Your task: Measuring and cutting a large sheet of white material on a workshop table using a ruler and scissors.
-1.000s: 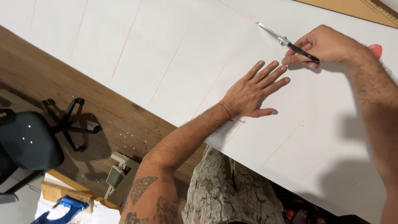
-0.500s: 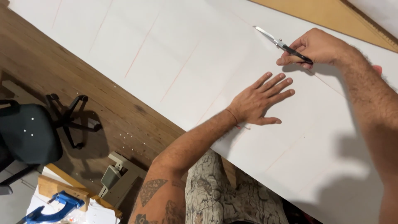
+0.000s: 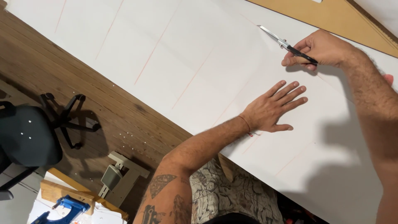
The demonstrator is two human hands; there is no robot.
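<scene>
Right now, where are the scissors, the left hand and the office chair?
scissors (image 3: 277, 38): head view, on the blades.
left hand (image 3: 271, 108): head view, back of hand.
chair (image 3: 25, 135): head view, on the seat.

The scissors (image 3: 286, 45) had black handles and slim silver blades, nearly closed, tips pointing up-left along a faint red line. They lay low on the big white sheet (image 3: 199, 62), which was flat and ruled with red lines.

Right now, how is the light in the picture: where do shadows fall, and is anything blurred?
Head view: even, soft light on the white sheet, no glare; the right hand and scissors cast a faint shadow beside them; a broader grey shadow lies under the right forearm; the left hand is sharp; the chair on the floor looks dark, and straight edges appear tilted.
</scene>
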